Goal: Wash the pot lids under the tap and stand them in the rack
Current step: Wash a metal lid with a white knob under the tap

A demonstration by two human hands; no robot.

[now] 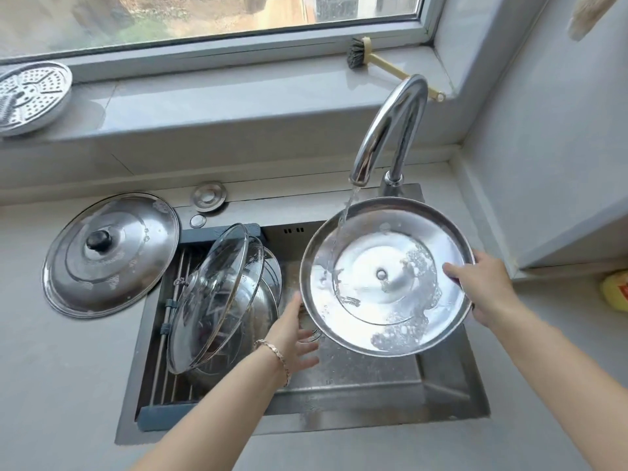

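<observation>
A steel pot lid (pixel 387 277) is held underside up over the sink, with foam on it. My right hand (pixel 482 290) grips its right rim. Under the lid's left edge my left hand (pixel 295 331) has its fingers spread; whether it touches the lid I cannot tell. Water runs from the tap (pixel 390 130) onto the lid's upper left. In the rack (pixel 170 334) over the sink's left half a glass lid (pixel 214 300) stands tilted, a steel lid (pixel 265 287) behind it. Another steel lid (pixel 108 253) with a black knob lies on the counter at left.
The sink (pixel 356 385) is wet below the held lid. A perforated steamer plate (pixel 30 96) rests on the windowsill at left, a dish brush (pixel 367 56) on the sill behind the tap. A yellow object (pixel 616 290) sits at the right counter edge.
</observation>
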